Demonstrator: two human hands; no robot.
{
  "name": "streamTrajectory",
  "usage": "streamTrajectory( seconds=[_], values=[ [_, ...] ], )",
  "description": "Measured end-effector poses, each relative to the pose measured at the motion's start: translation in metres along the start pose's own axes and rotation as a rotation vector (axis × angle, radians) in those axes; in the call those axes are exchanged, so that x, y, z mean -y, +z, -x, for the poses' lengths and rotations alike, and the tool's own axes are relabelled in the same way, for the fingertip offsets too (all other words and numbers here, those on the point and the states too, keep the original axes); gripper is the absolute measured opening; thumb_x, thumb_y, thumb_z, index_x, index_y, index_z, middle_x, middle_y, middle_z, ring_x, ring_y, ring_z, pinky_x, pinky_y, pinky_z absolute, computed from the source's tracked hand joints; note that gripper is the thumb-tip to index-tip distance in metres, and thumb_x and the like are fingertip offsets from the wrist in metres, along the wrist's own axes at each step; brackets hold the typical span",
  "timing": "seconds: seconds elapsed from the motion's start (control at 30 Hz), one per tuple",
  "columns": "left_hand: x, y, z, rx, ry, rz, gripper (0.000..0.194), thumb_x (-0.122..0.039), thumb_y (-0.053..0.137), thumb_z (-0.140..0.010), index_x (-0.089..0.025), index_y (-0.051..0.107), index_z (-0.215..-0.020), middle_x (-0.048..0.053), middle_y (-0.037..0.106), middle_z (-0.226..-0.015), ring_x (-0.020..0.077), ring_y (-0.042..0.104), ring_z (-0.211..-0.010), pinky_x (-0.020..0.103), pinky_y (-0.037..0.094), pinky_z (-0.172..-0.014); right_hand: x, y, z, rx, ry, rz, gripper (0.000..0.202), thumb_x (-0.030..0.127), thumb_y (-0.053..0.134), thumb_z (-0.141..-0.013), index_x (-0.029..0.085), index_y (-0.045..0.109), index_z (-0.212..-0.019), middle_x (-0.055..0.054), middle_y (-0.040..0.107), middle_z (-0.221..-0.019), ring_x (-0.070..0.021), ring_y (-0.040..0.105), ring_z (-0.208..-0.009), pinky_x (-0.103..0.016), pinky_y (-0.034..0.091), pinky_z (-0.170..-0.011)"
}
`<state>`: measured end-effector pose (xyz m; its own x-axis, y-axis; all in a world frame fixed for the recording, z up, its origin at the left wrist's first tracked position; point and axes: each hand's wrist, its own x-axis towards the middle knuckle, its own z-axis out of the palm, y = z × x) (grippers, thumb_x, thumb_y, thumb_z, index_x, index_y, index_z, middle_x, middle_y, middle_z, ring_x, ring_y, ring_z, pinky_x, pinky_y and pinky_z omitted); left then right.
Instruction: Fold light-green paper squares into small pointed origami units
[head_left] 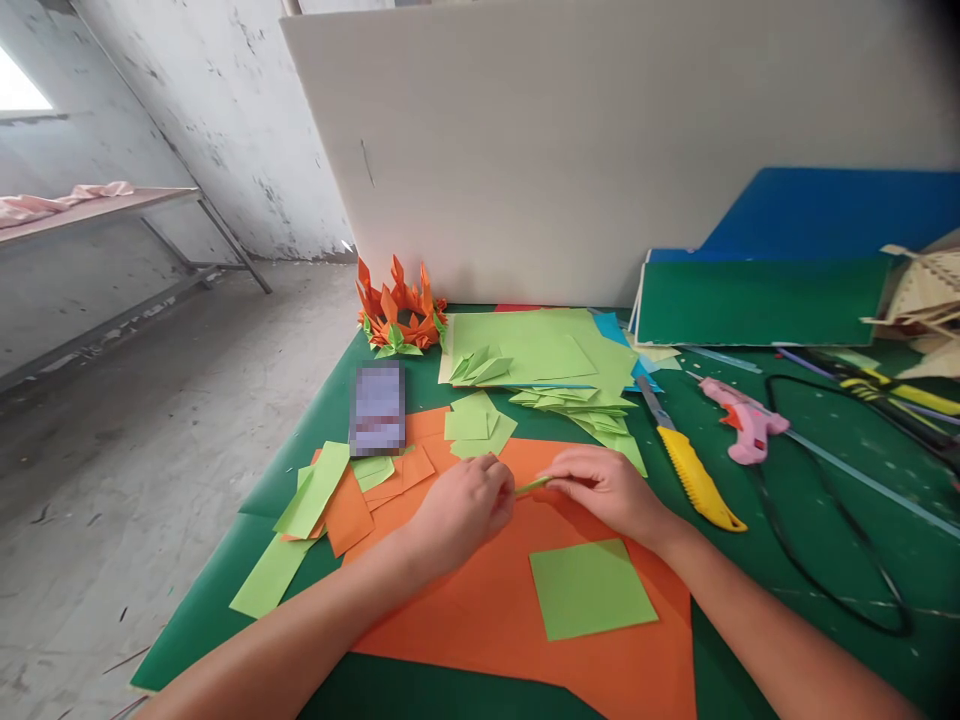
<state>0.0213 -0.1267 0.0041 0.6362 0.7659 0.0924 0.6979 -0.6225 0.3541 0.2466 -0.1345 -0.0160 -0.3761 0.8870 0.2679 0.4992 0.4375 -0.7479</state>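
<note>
A small folded piece of light green paper [531,487] is stretched between my two hands above a large orange sheet [457,620]. My left hand [469,508] is closed at its left end; the fingertips are partly hidden behind the knuckles. At the right end, my right hand [600,487] pinches the paper between thumb and fingers. A flat green square of paper [592,590] lies on the orange sheet, just below my right hand. Small green paper pieces [480,425] rest beyond my left hand.
An orange paper crown-like ornament [401,310] stands at the back left, behind a blurred purple rectangle [377,408]. Green sheets [525,340] are stacked at the back. A yellow utility knife [697,480] and a pink glue gun [750,420] with black cord lie at right.
</note>
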Motion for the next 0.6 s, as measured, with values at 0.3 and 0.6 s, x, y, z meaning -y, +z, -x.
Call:
streamTrajectory(
  seconds=[0.3, 0.6],
  values=[
    [0.012, -0.015, 0.000, 0.223, -0.225, 0.697, 0.010, -0.027, 0.053, -0.082, -0.017, 0.056, -0.080, -0.003, 0.054, -0.067, 0.0092, 0.045, -0.057, 0.021, 0.036, -0.052, 0.002, -0.001, 0.001, -0.099, 0.328, -0.387, 0.035, 0.043, 0.067, -0.082, 0.021, 0.068, -0.109, -0.003, 0.073, -0.079, -0.0182, 0.069, -0.071, -0.036, 0.059, -0.077],
    [0.016, -0.023, -0.004, 0.286, -0.341, 1.071, 0.037, -0.052, 0.064, -0.079, -0.016, 0.052, -0.079, -0.004, 0.045, -0.066, 0.0070, 0.039, -0.056, 0.020, 0.029, -0.051, -0.012, -0.017, -0.002, -0.298, 0.349, -0.575, 0.040, 0.052, 0.067, -0.082, 0.019, 0.059, -0.103, -0.005, 0.070, -0.077, -0.0179, 0.065, -0.073, -0.032, 0.054, -0.073]
  ],
)
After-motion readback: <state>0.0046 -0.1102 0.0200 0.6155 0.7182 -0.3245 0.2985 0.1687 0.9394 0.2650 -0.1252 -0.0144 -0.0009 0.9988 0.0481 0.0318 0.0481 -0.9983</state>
